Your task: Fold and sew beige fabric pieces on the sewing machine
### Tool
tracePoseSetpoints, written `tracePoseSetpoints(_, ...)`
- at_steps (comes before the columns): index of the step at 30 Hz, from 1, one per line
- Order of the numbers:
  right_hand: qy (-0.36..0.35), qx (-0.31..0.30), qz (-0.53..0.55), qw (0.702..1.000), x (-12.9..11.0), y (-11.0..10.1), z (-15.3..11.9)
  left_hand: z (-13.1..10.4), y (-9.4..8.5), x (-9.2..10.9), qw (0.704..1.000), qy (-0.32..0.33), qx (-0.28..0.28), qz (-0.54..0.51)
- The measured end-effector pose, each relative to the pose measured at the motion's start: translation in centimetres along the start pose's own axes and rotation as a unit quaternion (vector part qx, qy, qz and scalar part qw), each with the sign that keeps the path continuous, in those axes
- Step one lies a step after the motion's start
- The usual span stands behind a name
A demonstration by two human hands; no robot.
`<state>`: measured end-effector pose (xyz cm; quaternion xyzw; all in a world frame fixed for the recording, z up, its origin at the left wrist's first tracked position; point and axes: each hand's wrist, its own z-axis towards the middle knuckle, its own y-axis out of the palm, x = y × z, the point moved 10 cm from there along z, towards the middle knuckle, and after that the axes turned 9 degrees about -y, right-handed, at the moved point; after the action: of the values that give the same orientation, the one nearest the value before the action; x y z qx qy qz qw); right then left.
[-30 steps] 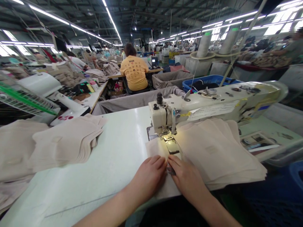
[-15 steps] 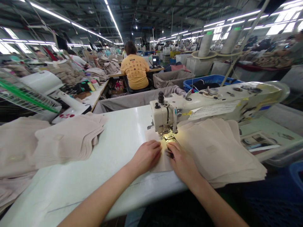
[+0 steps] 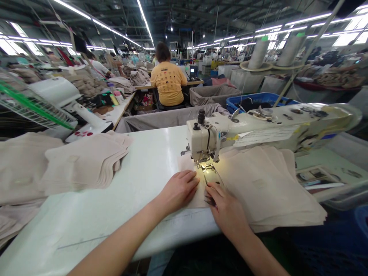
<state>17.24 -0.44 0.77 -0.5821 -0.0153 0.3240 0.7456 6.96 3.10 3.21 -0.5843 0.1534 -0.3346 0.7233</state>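
A pale beige fabric piece (image 3: 198, 201) lies under the needle area of a white sewing machine (image 3: 198, 140), lit by its lamp. My left hand (image 3: 179, 188) rests on the cloth's left part, fingers extended and close together, pressing down from above. To the right, my right hand (image 3: 227, 207) is closed, with thumb and fingers around a small dark metal tool (image 3: 209, 198). Its kind cannot be made out, since the fingers hide most of it. The right fingertips are just in front of the shiny presser foot (image 3: 207, 167). Beside this hand lies a stack of beige fabric pieces (image 3: 264, 191).
More beige stacks (image 3: 83, 165) lie on the left of the white table (image 3: 143, 161). Behind them stand a white fan-like device (image 3: 57, 92) and a green-edged wire rack (image 3: 34, 105). A person in a yellow shirt (image 3: 169, 84) sits ahead, beyond grey cloth bins (image 3: 161, 119).
My right hand has drawn back a little from the presser foot, toward me. My left hand stays on the cloth. The whole view has shifted slightly.
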Motion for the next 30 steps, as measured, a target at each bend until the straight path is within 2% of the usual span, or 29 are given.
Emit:
tracePoseSetpoints(7, -0.016, -0.039, -0.022, 0.999, -0.3, 0.8, 0.4, 0.1, -0.1, -0.1, 1.0, 0.001, 0.004, 0.004)
tracePoseSetpoints(18, -0.007, -0.064, -0.034, 0.997, -0.6, 1.0, 0.9, 0.0, -0.2, 0.1, 1.0, 0.001, -0.005, 0.004)
tracePoseSetpoints(22, -0.008, -0.015, -0.037, 0.999, -0.7, 0.7, 0.7, -0.1, -0.1, -0.2, 1.0, -0.011, 0.007, 0.0)
tracePoseSetpoints(30, 0.012, 0.16, 0.024, 0.987, 0.4, -2.1, -0.4, -0.2, 0.4, -0.9, 1.0, -0.009, 0.021, -0.006)
